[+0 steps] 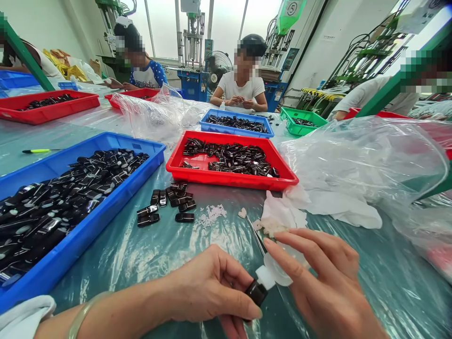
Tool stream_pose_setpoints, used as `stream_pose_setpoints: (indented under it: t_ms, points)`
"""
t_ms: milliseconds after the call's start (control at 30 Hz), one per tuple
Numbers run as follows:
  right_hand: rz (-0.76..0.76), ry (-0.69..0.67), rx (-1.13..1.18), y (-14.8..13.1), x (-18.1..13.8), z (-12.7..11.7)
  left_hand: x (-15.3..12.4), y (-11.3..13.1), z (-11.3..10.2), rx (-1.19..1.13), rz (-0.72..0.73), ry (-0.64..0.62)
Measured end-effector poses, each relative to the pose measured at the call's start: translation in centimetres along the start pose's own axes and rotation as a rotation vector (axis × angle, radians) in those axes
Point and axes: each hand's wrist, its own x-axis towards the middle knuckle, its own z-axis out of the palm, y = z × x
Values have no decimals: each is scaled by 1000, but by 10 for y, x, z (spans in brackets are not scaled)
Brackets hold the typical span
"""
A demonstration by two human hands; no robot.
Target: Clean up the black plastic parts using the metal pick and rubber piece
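Observation:
My left hand (215, 287) pinches a small glossy black plastic piece (256, 293) between thumb and fingers. A white block-like piece (265, 277) meets the end of that black piece. Right beside it is a round translucent object (278, 270), partly covered by my right hand (321, 278). The fingers of my right hand are stretched out and apart over it; its thumb is hidden. Metal tweezers (257, 235) lie under or behind the translucent object, tips pointing away from me. Small pale scraps (212, 215) and several loose black pieces (184, 217) lie farther out.
A large blue tray (106, 207) of black pieces stands at left. A red tray (233, 179) of them is ahead, with another blue tray (226, 130) behind. White tissue (282, 212) and clear plastic bags (356, 160) lie at right. Several people sit across the table.

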Motion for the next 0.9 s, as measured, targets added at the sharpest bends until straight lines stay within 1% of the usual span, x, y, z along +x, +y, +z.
stream_pose_setpoints:
  t_ms: [333, 467, 633, 800, 900]
  points:
    - [-79, -97, -17, 6, -3, -9, 0, -1, 0, -11, -18, -6]
    - [-86, -101, 2, 9, -6, -11, 1, -2, 0, -18, -26, 3]
    - [-152, -135, -21, 14, -8, -14, 1, -3, 0, -28, -52, -3]
    - [-146, -154, 18, 15, -8, -14, 1, -1, 1, -23, -70, -2]
    - [-119, -132, 30, 13, -9, -12, 0, 1, 1, -20, -84, 2]
